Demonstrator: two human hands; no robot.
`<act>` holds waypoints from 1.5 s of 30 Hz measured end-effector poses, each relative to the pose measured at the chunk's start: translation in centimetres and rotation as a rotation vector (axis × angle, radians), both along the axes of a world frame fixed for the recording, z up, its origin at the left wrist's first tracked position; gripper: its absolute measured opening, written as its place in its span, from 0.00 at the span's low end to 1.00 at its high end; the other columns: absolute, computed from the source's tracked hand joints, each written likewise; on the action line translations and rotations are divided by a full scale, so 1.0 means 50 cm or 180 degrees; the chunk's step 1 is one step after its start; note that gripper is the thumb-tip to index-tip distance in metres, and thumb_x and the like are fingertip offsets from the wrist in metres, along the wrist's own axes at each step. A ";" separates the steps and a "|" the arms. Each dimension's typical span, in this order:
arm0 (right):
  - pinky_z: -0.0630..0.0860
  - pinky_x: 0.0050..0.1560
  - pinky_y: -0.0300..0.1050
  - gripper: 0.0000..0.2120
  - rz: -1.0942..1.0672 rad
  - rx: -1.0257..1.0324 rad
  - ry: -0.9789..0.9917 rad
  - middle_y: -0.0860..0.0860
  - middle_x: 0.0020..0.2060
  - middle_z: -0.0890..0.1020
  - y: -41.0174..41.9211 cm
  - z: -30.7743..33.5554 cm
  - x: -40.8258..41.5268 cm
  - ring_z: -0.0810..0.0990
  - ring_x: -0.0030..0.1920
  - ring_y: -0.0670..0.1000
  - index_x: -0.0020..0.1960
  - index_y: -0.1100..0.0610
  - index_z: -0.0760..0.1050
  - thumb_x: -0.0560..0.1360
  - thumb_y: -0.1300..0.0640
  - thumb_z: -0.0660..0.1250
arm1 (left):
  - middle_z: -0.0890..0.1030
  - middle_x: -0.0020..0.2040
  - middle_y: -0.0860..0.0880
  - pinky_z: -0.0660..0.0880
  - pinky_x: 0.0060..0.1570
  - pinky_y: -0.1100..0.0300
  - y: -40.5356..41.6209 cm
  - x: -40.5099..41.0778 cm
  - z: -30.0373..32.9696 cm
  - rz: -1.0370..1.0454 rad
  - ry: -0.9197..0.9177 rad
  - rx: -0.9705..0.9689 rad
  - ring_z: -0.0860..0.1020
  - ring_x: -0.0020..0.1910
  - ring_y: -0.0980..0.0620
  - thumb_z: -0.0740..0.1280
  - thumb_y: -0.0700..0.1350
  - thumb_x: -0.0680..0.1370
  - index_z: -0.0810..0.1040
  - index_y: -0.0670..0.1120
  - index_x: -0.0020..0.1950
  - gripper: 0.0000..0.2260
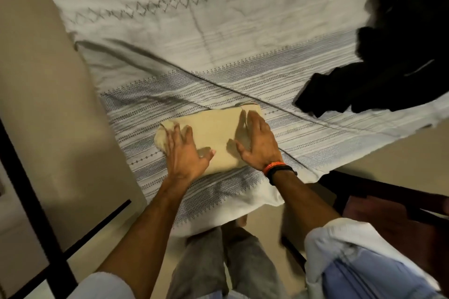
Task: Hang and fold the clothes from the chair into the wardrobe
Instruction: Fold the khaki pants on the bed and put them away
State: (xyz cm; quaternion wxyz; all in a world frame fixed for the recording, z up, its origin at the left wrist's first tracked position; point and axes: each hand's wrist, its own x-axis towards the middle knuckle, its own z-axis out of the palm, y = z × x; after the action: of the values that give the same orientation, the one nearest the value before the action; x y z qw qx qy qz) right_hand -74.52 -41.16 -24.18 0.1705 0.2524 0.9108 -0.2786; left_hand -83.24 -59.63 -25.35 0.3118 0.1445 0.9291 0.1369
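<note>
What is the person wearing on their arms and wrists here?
Both forearms are bare. Pale blue shirt sleeves are rolled up near the elbows, the right sleeve showing clearly and the left sleeve only at the frame's bottom edge. The right wrist carries an orange thread band beside a black wristband.

A bed (218,31) is seen filling the upper and middle parts of the frame, covered by a white bedspread (279,85) patterned with grey stripes and a row of diamond shapes; creases are visible across it. A beige floor (401,153) is shown at the right edge and again along the lower left. A plain beige surface (48,104), seemingly a wall or panel, is seen down the left side, crossed by a dark frame (36,221) at the lower left. Dark reddish-brown wooden furniture (393,213) is visible at the lower right. The scene is dimly and warmly lit.
</note>
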 end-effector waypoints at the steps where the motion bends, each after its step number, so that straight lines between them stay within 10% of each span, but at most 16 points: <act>1: 0.59 0.76 0.57 0.43 -0.0088 -0.0102 -0.0033 0.60 0.78 0.56 -0.001 0.015 0.003 0.57 0.77 0.60 0.79 0.63 0.49 0.74 0.45 0.66 | 0.51 0.80 0.40 0.50 0.76 0.40 0.000 0.004 0.010 0.0014 -0.0135 -0.0003 0.49 0.79 0.39 0.69 0.64 0.73 0.56 0.44 0.79 0.43; 7: 0.73 0.65 0.56 0.38 -0.0861 -0.0495 0.0056 0.58 0.71 0.70 0.007 0.110 0.035 0.73 0.67 0.59 0.77 0.58 0.56 0.72 0.54 0.71 | 0.72 0.72 0.46 0.71 0.66 0.52 0.029 0.012 0.102 0.0458 -0.1034 0.0557 0.75 0.66 0.47 0.74 0.61 0.70 0.68 0.44 0.73 0.38; 22: 0.78 0.56 0.49 0.23 -0.2065 -0.0556 0.0750 0.51 0.57 0.80 0.256 0.231 0.140 0.81 0.49 0.50 0.67 0.58 0.70 0.75 0.58 0.71 | 0.80 0.54 0.50 0.69 0.52 0.63 0.383 0.018 0.207 -0.0144 -0.1222 0.1094 0.78 0.56 0.51 0.76 0.50 0.73 0.77 0.45 0.60 0.20; 37: 0.80 0.55 0.52 0.15 -0.2967 -0.0645 0.0784 0.48 0.48 0.80 0.707 0.191 0.234 0.81 0.43 0.49 0.61 0.56 0.75 0.75 0.59 0.71 | 0.81 0.59 0.48 0.74 0.61 0.54 0.840 0.091 0.187 -0.0652 -0.1240 0.0937 0.79 0.59 0.50 0.73 0.50 0.76 0.78 0.43 0.64 0.19; 45: 0.66 0.69 0.58 0.50 -0.3238 0.0480 0.0243 0.63 0.75 0.58 0.860 0.135 0.235 0.64 0.71 0.65 0.78 0.63 0.52 0.69 0.45 0.76 | 0.80 0.63 0.48 0.71 0.61 0.59 0.973 0.117 0.165 -0.0869 -0.1206 0.0811 0.77 0.62 0.50 0.72 0.51 0.76 0.76 0.42 0.66 0.22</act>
State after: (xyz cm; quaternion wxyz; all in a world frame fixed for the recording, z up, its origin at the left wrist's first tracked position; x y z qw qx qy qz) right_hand -62.78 1.82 -17.44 -0.0386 0.6647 0.6960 -0.2689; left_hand -77.40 -11.00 -17.10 0.4750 0.2784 0.8013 0.2340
